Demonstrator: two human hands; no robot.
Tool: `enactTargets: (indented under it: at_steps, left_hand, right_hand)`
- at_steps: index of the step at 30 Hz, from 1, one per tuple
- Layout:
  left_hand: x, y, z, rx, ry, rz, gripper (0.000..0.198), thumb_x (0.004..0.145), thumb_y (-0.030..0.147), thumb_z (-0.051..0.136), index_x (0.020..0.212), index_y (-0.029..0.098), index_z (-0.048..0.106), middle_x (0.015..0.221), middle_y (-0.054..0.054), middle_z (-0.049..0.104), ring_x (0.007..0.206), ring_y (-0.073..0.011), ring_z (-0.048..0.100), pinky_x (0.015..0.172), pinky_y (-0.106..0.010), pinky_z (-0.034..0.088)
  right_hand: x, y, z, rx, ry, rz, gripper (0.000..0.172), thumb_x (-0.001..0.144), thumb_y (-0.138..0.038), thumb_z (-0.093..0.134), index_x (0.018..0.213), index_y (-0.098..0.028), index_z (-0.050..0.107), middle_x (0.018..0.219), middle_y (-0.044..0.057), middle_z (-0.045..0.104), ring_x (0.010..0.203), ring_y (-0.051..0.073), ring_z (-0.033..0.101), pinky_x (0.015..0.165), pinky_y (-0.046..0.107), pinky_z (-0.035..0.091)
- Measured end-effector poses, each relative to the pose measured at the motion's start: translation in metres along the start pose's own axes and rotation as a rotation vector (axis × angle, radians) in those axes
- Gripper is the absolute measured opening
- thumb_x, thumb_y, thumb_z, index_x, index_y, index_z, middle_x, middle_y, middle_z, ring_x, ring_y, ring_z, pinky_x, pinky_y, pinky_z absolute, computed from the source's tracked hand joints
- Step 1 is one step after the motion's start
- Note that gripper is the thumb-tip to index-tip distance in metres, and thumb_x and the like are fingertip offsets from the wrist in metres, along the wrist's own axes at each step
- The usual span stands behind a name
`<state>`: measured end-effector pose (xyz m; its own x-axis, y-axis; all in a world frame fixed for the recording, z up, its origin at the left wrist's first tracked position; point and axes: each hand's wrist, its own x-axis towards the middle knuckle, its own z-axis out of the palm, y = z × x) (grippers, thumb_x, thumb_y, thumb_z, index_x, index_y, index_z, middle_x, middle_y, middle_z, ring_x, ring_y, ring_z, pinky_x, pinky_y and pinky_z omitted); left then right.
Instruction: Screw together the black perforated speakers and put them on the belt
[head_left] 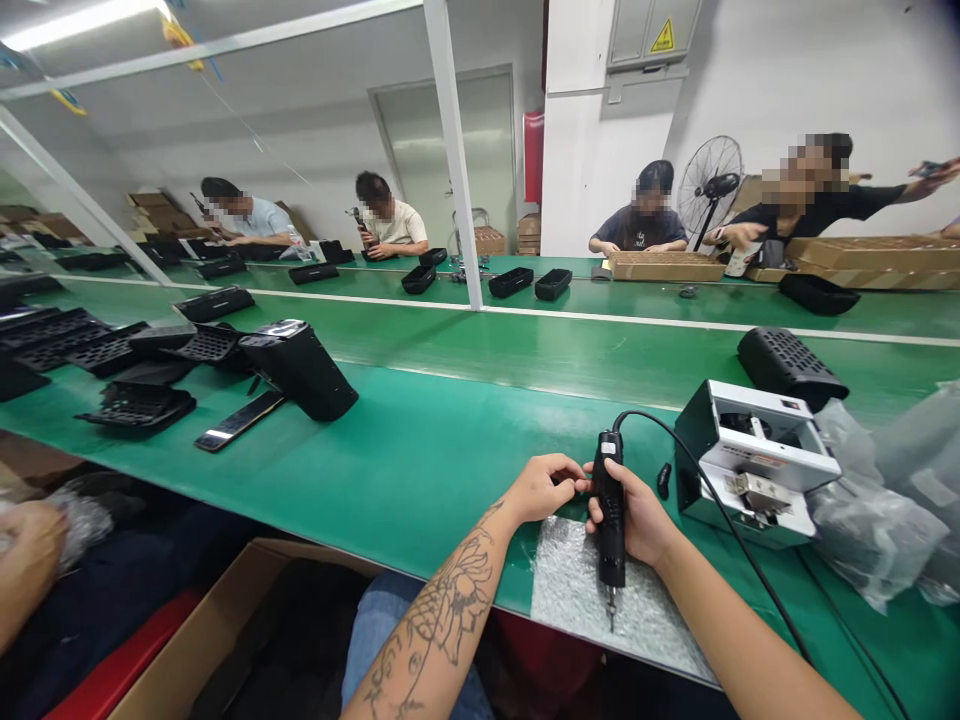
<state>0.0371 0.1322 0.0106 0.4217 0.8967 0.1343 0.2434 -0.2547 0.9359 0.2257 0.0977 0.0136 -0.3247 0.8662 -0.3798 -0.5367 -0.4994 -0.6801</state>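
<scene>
An electric screwdriver point(611, 500) is grasped upright in the clenched right hand point(628, 515), its bit pointed down and held just above a sheet of silver foil-faced foam point(600, 590) at the edge of the green conveyor bench point(420, 480). The left hand point(544, 488) is kept curled beside the screwdriver's upper body, with its fingers close to or touching the tool; whether anything is held in that hand cannot be told. A floral tattoo point(450, 600) is seen on the left forearm.

A black cord point(697, 470) is led from the top of the screwdriver to the right, past a white and black screw feeder point(757, 460). Behind the feeder, a black perforated speaker housing point(791, 365) is laid on the bench, and clear plastic bags point(877, 510) are heaped at the right.

Further left on the bench, black perforated grille panels point(112, 345) are spread out, with a tilted black speaker body point(300, 370) and a flat dark bar point(240, 420) beside them. At the far left, wrapped plastic point(79, 525) is gripped by another person's hand point(26, 550). An open cardboard box point(225, 620) is placed below the bench. Across the line, several people are seated at a second green bench point(675, 310), and black housings and cardboard trays point(664, 265) are set out there.
</scene>
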Motion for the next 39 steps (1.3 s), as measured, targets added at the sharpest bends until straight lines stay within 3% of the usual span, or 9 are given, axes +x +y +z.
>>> enactTargets:
  at_steps: [39]
  left_hand:
    - [0.0014,-0.0069,0.0007,0.03,0.006,0.008,0.021,0.08,0.016,0.063,0.092,0.014,0.079,0.092,-0.004,0.077,0.081,-0.0151,0.067,0.075,-0.025,0.051]
  right_hand:
    - [-0.001,-0.0002,0.0008,0.006,0.029,-0.002,0.032,0.094,-0.047,0.066,0.113,-0.021,0.067,0.097,0.006,0.078,0.05,0.014,0.06,0.053,0.038,0.059]
